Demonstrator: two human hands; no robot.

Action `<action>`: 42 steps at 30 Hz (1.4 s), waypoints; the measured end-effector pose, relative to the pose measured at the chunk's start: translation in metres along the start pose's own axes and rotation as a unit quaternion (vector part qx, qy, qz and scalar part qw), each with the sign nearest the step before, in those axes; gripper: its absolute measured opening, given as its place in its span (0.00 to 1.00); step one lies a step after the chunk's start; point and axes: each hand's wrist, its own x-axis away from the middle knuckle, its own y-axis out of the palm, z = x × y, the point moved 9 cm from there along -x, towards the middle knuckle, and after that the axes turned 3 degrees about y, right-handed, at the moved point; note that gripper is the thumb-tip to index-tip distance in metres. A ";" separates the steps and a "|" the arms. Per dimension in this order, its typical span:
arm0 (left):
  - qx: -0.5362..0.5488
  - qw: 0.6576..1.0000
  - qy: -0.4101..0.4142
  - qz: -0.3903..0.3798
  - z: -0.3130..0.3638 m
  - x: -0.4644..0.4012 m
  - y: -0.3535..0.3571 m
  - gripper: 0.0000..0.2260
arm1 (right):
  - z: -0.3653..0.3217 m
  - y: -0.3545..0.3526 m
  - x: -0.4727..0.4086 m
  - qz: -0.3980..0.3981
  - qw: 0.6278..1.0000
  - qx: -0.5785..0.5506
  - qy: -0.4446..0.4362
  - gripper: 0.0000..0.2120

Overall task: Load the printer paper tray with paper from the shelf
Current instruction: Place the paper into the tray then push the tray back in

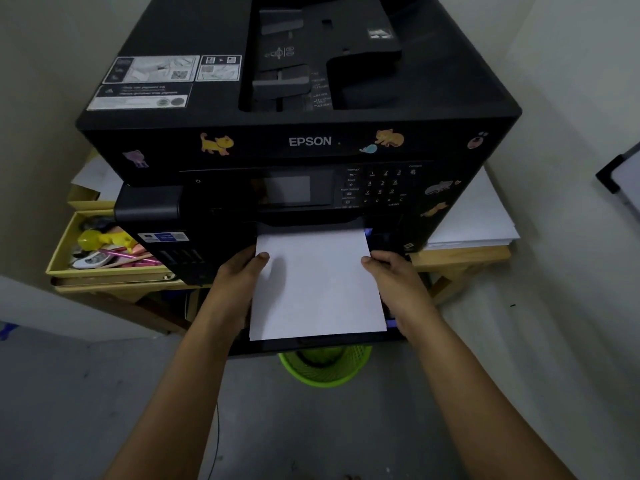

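Note:
A black Epson printer (304, 98) with cat stickers stands on a wooden table. Its paper tray (322, 342) is pulled out at the front, low down. A stack of white paper (318, 292) lies over the tray, its far end under the printer's front. My left hand (239, 285) grips the stack's left edge, thumb on top. My right hand (394, 282) grips the right edge, thumb on the far right corner.
A yellow box (62, 251) of pens and small items sits left of the printer. More white sheets (474, 216) lie on the table to the right. A green mesh bin (325, 367) stands on the floor under the tray. Walls close in on both sides.

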 end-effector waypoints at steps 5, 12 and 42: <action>-0.050 0.998 0.032 -0.023 0.005 0.019 -0.001 0.25 | 0.005 -0.013 0.016 0.002 0.992 0.124 -0.036 0.20; -0.241 0.967 0.078 0.014 -0.002 0.042 -0.017 0.20 | 0.010 -0.020 0.032 0.007 0.960 0.266 -0.088 0.15; -0.223 0.961 0.125 0.106 -0.003 0.068 -0.008 0.25 | 0.002 -0.016 0.044 0.098 0.934 0.280 -0.198 0.21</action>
